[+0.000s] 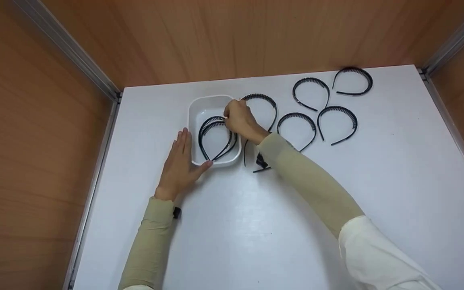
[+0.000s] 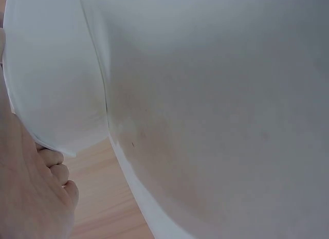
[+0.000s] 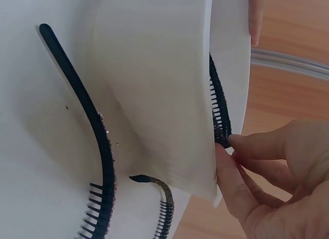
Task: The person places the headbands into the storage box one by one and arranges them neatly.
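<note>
A white plastic tub (image 1: pixel 197 105) stands on the table with black toothed headbands (image 1: pixel 204 141) overlapping inside it. My right hand (image 1: pixel 240 119) reaches over the tub's right rim. In the right wrist view its thumb and fingers pinch a black headband (image 3: pixel 220 110) at one spot, partly behind the tub wall. My left hand (image 1: pixel 179 169) lies along the tub's left side with straight fingers, its thumb at the front rim. The left wrist view shows that hand (image 2: pixel 31 182) against the tub wall (image 2: pixel 56 69).
Several more black headbands lie to the right of the tub, among them one close beside it (image 1: pixel 275 110), one in the middle (image 1: pixel 314 129) and one at the back right (image 1: pixel 367 84). Wooden panels (image 1: pixel 232 40) with metal edging border the table (image 1: pixel 232 225).
</note>
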Available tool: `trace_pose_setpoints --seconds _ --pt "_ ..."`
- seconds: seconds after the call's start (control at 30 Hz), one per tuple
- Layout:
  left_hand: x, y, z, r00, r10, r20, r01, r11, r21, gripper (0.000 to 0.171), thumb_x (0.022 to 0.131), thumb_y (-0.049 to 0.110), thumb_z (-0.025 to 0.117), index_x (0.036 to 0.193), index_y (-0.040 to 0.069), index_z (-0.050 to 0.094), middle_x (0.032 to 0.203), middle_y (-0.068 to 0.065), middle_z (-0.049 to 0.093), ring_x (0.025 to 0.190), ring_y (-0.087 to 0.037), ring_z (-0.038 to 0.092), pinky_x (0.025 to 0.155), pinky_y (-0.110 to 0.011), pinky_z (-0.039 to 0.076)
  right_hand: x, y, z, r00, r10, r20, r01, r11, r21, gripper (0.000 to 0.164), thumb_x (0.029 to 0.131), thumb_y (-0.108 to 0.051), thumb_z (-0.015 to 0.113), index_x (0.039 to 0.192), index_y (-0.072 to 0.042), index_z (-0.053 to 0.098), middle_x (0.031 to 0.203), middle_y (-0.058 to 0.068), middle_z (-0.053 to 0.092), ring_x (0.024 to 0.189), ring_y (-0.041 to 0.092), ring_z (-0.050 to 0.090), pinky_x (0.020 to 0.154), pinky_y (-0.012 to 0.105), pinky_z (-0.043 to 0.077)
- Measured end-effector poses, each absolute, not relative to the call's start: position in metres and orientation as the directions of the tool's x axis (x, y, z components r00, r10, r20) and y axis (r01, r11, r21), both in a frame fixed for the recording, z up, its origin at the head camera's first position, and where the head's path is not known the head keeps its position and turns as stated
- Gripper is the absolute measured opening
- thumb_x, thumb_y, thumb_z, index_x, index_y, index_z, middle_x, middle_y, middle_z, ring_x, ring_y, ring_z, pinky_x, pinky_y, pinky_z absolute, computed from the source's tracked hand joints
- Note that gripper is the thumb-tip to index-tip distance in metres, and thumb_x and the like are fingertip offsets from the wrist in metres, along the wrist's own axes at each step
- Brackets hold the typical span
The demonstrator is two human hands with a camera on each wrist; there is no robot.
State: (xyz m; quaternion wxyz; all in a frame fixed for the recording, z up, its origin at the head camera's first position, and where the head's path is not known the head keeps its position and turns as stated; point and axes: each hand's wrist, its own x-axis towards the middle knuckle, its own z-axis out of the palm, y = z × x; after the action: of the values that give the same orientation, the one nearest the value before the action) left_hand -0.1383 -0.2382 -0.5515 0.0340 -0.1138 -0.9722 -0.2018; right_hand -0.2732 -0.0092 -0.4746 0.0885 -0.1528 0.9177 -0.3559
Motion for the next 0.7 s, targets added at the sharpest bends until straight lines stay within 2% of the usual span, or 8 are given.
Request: trace_pose_setpoints --seconds 0.4,0.7 --pt "-0.137 -0.236 -0.550 -0.972 0.207 0.115 0.236 0.891 0.387 0.120 0.096 0.077 0.058 0.170 -0.001 0.007 0.180 -0.017 0.005 0.168 -0.030 0.004 0.138 -0.045 0.010 -0.272 -0.006 -0.473 -0.936 -0.348 -0.042 -0.221 0.679 -0.700 0.027 0.094 0.005 0.066 0.118 0.008 0.077 0.121 0.022 0.074 0.103 0.028 0.071 0.083 0.038 0.065" --pt "-0.138 -0.238 -0.548 -0.971 0.215 0.102 0.238 0.895 0.377 0.119 0.097 0.078 0.056 0.170 -0.001 0.006 0.180 -0.018 0.003 0.168 -0.032 0.003 0.138 -0.046 0.009 -0.272 0.003 -0.468 -0.927 -0.374 -0.033 -0.239 0.656 -0.716 0.028 0.097 0.000 0.067 0.123 0.008 0.075 0.123 0.023 0.073 0.099 0.026 0.069 0.082 0.038 0.064"
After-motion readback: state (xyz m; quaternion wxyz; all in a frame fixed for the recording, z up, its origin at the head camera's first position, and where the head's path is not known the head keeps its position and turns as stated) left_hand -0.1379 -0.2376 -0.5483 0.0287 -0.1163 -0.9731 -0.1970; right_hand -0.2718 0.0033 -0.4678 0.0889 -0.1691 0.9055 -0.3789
